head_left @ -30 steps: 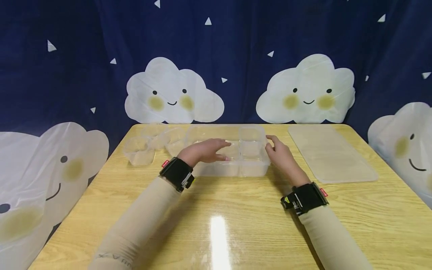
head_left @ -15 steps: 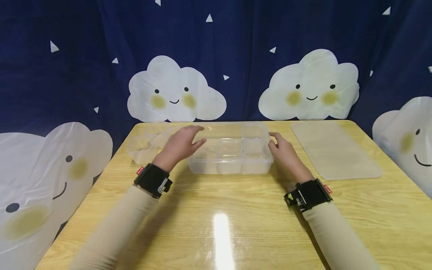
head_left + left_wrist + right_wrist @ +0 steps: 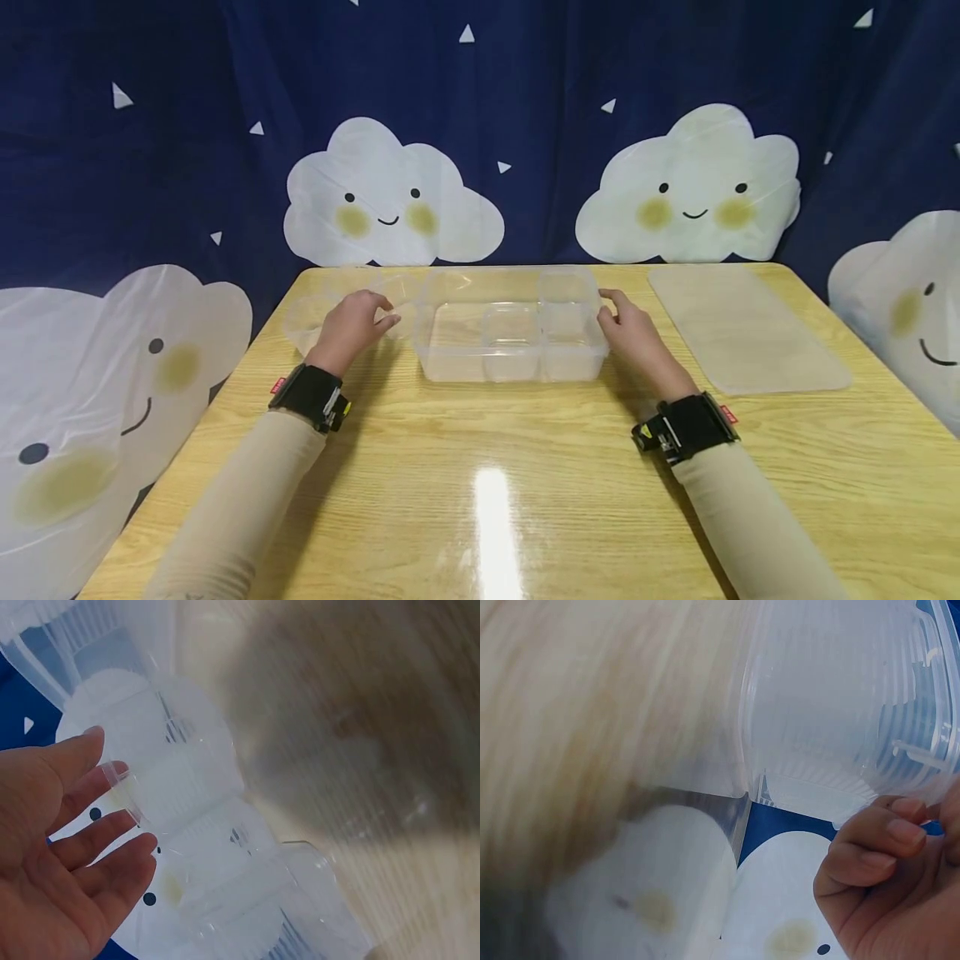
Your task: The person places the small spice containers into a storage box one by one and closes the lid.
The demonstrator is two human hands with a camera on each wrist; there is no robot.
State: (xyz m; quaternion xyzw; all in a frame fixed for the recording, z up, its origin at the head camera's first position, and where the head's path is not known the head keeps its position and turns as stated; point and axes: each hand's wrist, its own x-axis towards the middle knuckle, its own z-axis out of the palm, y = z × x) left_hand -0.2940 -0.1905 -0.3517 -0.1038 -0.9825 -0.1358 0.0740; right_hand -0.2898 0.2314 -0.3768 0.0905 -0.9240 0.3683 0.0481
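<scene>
A clear plastic divided box (image 3: 457, 367) stands at the far middle of the table. A small clear square cup (image 3: 512, 346) sits inside it, beside the right-hand divider. My right hand (image 3: 636, 340) is at the box's right side, its curled fingers holding the rim; in the right wrist view those fingers (image 3: 866, 862) bend at the box corner. My left hand (image 3: 351, 327) hovers among the loose clear cups (image 3: 399, 289) on the left, thumb and fingers apart. In the left wrist view its fingertips (image 3: 142, 844) lie against or just behind a cup edge; contact is hard to tell.
A flat translucent lid (image 3: 750, 329) lies on the table (image 3: 420, 475) to the right of the box. Another clear cup (image 3: 300, 321) is partly hidden behind my left hand. A dark blue curtain (image 3: 540, 83) with cloud prints hangs behind the table.
My left hand has moved left, from over the box to the loose cups. The right hand stays at the box's right side. The view has shifted slightly.
</scene>
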